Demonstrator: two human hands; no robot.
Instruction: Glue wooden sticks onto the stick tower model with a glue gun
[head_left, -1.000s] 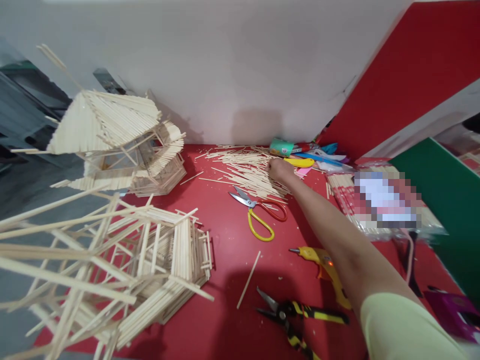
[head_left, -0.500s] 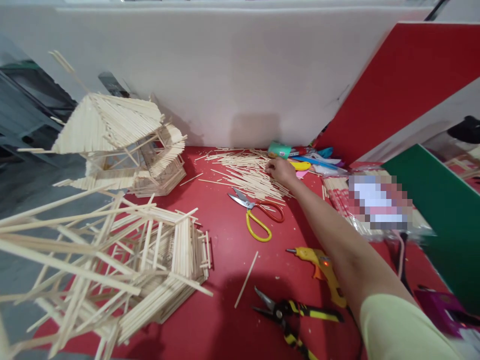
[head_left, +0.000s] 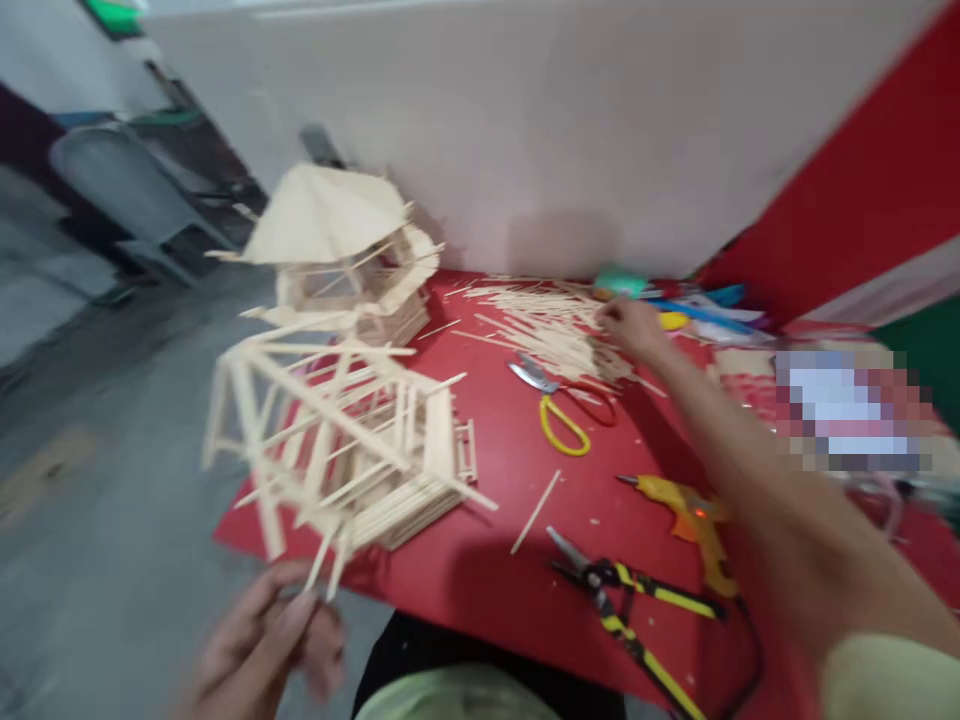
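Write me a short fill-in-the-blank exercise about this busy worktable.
1. The hand nearest the loose sticks is the person's ____ one.
2. The scissors have one red handle and one ____ handle.
3. Behind the open-framed model stands another stick model with a covered ____.
4. The glue gun lies on a ____ tabletop.

Missing words: right; yellow; roof; red.

head-worn camera | faces forward and down | near, above red table (head_left: 495, 445) | white wall (head_left: 465, 130) beyond

- Red tabletop (head_left: 499, 430); bears the following:
- Roofed stick model (head_left: 337, 215), far left
- Open-framed stick model (head_left: 409, 515), nearer, overhanging the left edge
- Heap of loose sticks (head_left: 540, 325)
- Scissors (head_left: 550, 386)
- Single stick (head_left: 536, 512)
- Yellow glue gun (head_left: 675, 495)
- Black-and-yellow cutters (head_left: 601, 578)
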